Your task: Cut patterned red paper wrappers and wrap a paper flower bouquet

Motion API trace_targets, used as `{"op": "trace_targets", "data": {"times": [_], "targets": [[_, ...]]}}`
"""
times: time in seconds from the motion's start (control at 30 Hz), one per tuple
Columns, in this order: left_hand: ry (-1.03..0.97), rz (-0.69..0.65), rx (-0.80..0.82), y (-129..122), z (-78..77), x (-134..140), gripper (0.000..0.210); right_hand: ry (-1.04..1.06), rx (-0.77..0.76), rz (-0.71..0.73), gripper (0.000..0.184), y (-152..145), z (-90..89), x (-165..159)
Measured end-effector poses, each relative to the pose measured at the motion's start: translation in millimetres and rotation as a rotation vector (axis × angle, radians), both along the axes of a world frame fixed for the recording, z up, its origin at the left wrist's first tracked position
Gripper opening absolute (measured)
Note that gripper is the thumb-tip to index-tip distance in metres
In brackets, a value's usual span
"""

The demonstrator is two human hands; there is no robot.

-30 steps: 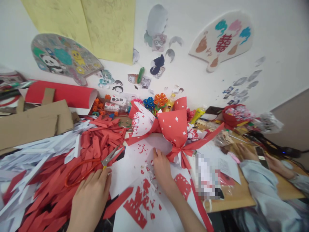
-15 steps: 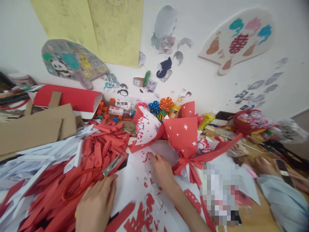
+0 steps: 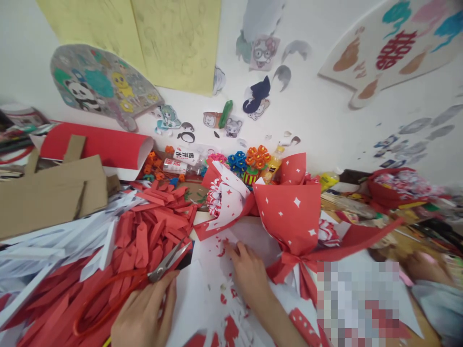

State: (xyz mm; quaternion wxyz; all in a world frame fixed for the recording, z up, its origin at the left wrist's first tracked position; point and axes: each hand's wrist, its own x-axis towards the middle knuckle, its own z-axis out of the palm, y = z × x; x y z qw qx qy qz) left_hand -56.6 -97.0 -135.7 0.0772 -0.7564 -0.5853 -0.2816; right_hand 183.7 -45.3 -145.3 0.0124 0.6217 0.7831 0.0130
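My left hand [image 3: 144,311] is closed at the left edge of a white paper sheet [image 3: 190,294], its fingers curled together there. Just beyond it lie open scissors [image 3: 162,270] with red-orange handles, on a heap of folded red paper strips [image 3: 144,241]. My right hand [image 3: 249,270] reaches onto the white paper with bent, slightly parted fingers. Its fingertips touch the sheet beside small red paper scraps [image 3: 220,248]; nothing shows in its grip, and the thumb is mostly hidden. Right of it stands a bouquet in red star-patterned wrap [image 3: 289,217].
Folded white strips [image 3: 39,260] and cardboard pieces [image 3: 43,197] lie at the left. Behind are a plastic bottle [image 3: 181,166] and a smaller wrapped bouquet [image 3: 231,193]. Another person's hand [image 3: 427,267] rests on the table at the right. Decorated fans [image 3: 104,89] are on the wall.
The view has shifted, so the bouquets and the other person's arm appear farther right. My right fingertips have moved slightly over the scraps; my left hand stays at the sheet's edge.
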Motion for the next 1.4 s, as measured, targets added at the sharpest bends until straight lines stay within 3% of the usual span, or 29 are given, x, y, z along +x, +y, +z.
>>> {"op": "trace_targets", "data": {"times": [0.23,0.37,0.47,0.67,0.8,1.0,1.13,1.2,1.4], "targets": [[-0.044,-0.009,-0.017,6,-4.7,4,0.017,-0.035,-0.023,0.021,0.059,2,0.4,-5],[-0.031,-0.067,0.004,7,0.4,9,0.016,0.063,-0.049,-0.014,0.063,2,2.0,-4],[-0.031,-0.064,0.017,7,4.5,10,0.015,0.255,-0.037,-0.073,0.065,0,2.9,1],[-0.032,-0.070,0.062,5,6.7,10,0.016,0.905,0.021,-0.123,0.052,-3,-3.6,12],[-0.033,-0.067,0.058,6,7.1,17,0.017,1.088,0.018,-0.165,0.040,0,-4.2,13],[0.024,-0.086,-0.043,14,13.6,36,0.023,0.884,0.025,-0.158,0.032,7,-2.5,8],[0.097,0.007,-0.485,37,29.0,67,0.023,0.675,0.072,-0.161,0.035,5,-8.0,8],[0.149,-0.001,-0.621,51,33.7,87,0.024,0.606,0.101,-0.146,0.036,2,-10.6,9],[0.246,-0.035,-0.606,79,24.6,122,0.031,0.519,0.125,-0.126,0.034,-4,-13.0,12]]}}
